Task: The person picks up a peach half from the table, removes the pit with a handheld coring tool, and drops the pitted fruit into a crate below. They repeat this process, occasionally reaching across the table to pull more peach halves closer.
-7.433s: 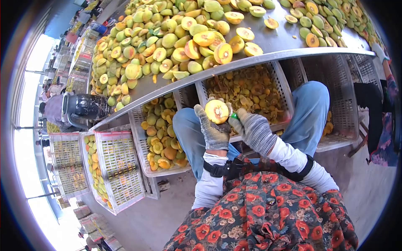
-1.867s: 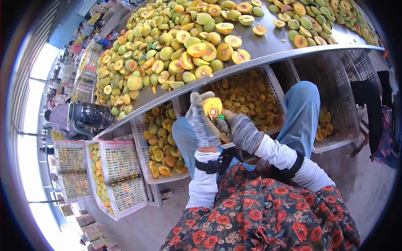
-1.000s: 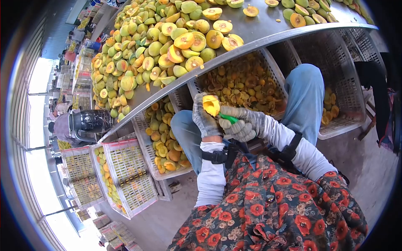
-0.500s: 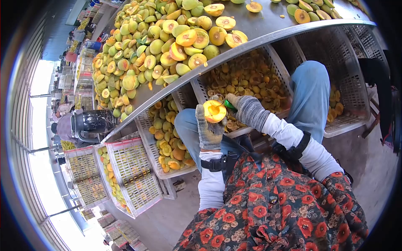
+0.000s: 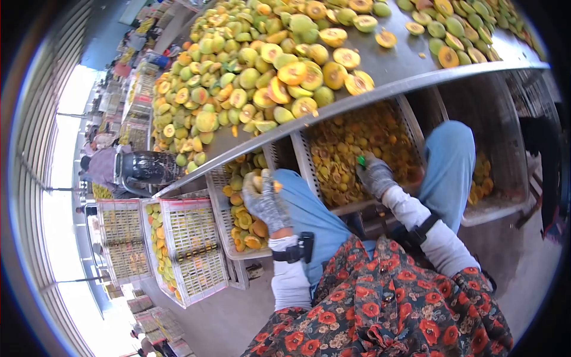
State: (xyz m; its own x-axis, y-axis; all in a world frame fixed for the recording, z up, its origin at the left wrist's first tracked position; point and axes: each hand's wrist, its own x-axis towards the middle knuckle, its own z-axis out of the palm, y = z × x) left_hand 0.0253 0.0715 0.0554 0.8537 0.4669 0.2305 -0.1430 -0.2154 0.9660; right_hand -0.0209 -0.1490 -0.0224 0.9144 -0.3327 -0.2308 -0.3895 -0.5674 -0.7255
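My left hand (image 5: 264, 199), in a grey knit glove, is over the left crate (image 5: 262, 254), which holds peach halves. Its fingers are curled round a peach half (image 5: 277, 186), mostly hidden, with only bits of orange flesh showing. My right hand (image 5: 377, 177), also gloved, is closed on a small green-handled tool (image 5: 361, 160); its working end is not clear to see. That hand hovers over the middle crate (image 5: 307, 169), full of peach scraps (image 5: 336, 154). A big heap of halved peaches (image 5: 256, 71) lies on the metal table above both hands.
The table's raised metal edge (image 5: 386, 92) runs between me and the heap. A third crate (image 5: 511, 154) stands by my right knee. Stacked crates (image 5: 193, 250) holding fruit stand at left. A black bucket (image 5: 151, 166) and a person (image 5: 101, 166) are farther left.
My left hand has moved left and away from my right, carrying the peach half over the left crate. My right hand has dropped back over the scraps with the tool. The view has shifted slightly.
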